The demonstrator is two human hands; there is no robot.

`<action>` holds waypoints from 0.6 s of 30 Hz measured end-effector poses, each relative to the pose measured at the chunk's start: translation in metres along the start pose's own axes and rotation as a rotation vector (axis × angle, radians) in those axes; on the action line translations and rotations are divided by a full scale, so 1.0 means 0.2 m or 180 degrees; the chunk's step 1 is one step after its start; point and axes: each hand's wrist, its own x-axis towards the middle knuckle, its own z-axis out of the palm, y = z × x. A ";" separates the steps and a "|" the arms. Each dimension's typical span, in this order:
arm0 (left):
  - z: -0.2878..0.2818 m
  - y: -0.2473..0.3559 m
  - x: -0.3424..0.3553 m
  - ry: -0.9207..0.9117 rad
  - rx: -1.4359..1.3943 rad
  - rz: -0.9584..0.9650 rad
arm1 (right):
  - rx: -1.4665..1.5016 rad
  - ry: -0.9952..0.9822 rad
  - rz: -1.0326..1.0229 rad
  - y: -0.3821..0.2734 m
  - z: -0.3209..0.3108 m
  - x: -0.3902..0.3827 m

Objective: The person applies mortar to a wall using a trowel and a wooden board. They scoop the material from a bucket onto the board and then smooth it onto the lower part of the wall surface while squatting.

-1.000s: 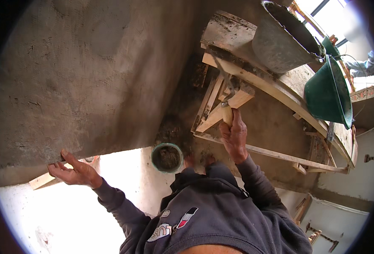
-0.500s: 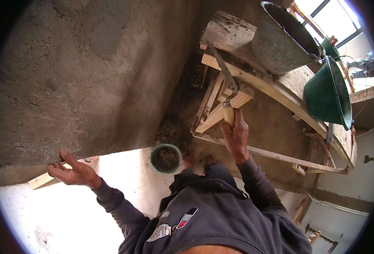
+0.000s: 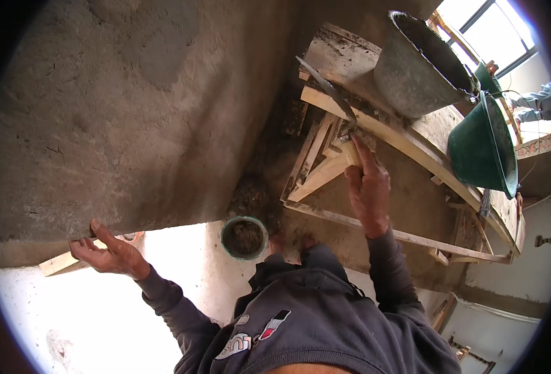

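My right hand (image 3: 371,187) is closed round the pale wooden handle of a trowel (image 3: 333,93). The trowel's thin metal blade points up and to the left, in front of the wooden platform. At the left, my left hand (image 3: 114,250) rests at the bottom edge of a rough grey plastered wall (image 3: 101,137). Its thumb points up against the wall and stands apart from the fingers, which lie along the edge. Between my arms, a green-rimmed bucket (image 3: 244,238) with dark, mortar-like material stands on the floor near my feet.
On the right, a wooden platform (image 3: 388,128) with a curved edge carries a large grey tub (image 3: 416,71) and a green bucket (image 3: 484,146). Wooden bracing (image 3: 316,165) stands below. Another person's leg (image 3: 537,103) shows at the far right, near a window.
My right hand has moved right with the trowel, and the blade has turned and dropped a little. The left hand stays at the wall's edge.
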 end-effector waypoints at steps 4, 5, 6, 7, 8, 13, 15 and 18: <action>0.00 0.00 0.02 0.0037 -0.0021 0.0018 | -0.0230 -0.0274 -0.0329 0.03 -0.10 0.06; 0.00 0.00 0.01 0.0043 -0.0016 -0.0004 | -0.0181 -0.0400 -0.0264 0.02 -0.12 0.07; 0.00 0.00 0.00 0.0051 -0.0010 -0.0025 | -0.0129 -0.0526 -0.0200 0.00 -0.15 0.08; 0.01 0.00 0.00 0.0088 -0.0067 -0.0050 | -0.0070 -0.0647 -0.0145 -0.02 -0.17 0.09; 0.02 0.01 0.00 0.0126 -0.0120 -0.0075 | 0.0061 -0.0730 -0.0142 -0.01 -0.18 0.07; 0.01 -0.01 0.01 0.0142 -0.0068 -0.0011 | 0.0096 -0.0592 -0.0119 -0.01 -0.18 0.04; 0.02 -0.02 0.00 0.0099 -0.0045 0.0016 | -0.0194 -0.0345 -0.0180 0.03 -0.15 0.04; 0.00 -0.07 0.00 0.0067 0.0344 0.0285 | -0.0197 -0.0449 -0.0248 0.05 -0.10 -0.01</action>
